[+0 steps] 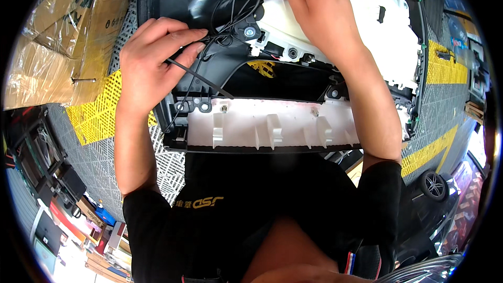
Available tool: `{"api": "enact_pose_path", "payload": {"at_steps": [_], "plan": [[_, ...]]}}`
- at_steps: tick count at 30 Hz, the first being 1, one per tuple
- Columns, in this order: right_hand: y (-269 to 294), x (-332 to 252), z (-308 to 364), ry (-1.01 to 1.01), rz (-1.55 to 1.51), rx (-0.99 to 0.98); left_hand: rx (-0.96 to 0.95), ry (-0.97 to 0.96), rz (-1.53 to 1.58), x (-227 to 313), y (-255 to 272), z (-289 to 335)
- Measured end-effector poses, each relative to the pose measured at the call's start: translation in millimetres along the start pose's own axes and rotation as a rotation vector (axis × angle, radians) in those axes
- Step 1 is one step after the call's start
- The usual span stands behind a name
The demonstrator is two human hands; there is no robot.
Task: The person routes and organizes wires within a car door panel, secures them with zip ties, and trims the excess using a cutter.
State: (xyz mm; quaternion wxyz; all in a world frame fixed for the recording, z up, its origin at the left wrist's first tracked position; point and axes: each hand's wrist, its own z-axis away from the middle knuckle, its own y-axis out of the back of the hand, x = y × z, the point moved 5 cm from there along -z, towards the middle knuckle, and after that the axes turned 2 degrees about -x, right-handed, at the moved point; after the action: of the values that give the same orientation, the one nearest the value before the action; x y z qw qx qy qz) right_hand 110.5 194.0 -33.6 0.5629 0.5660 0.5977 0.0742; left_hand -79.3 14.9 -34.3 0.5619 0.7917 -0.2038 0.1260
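Observation:
A large black and white plastic car trim panel (272, 126) lies inner side up in front of me. My left hand (152, 57) pinches a thin black cable tie (201, 78) and thin black wires (230, 18) against the panel's left part. My right hand (314, 10) reaches to the panel's top, its fingertips closed on the black wires near a round black fitting (250, 32). A white moulded housing (377, 36) sits under my right wrist. White ribs (272, 128) run along the panel's near edge.
Cardboard boxes wrapped in film (63, 36) stand at the left. The floor is grey grid tile (99, 162) with yellow strips (94, 115). A dark wheeled cart (47, 162) is at the lower left, a car wheel (434, 184) at the lower right.

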Motion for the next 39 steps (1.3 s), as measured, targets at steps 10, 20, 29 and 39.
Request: {"api": "enact_pose_path", "payload": {"at_steps": [10, 20, 29, 39], "plan": [[5.1, 26.6, -0.2, -0.054, -0.032, 0.093, -0.004, -0.007, 0.010, -0.5, 0.4, 0.2], [-1.3, 6.9, 1.6, 0.213, -0.073, -0.125, 0.006, -0.004, 0.003, 0.5, 0.0, -0.7], [2.7, 0.0, 0.7, 0.143, -0.108, -0.148, 0.013, -0.012, 0.005, -1.0, -0.6, -0.4], [-0.5, -2.1, 2.5, 0.166, -0.082, -0.143, 0.015, -0.022, 0.002, -2.2, -0.1, 1.2]]}}
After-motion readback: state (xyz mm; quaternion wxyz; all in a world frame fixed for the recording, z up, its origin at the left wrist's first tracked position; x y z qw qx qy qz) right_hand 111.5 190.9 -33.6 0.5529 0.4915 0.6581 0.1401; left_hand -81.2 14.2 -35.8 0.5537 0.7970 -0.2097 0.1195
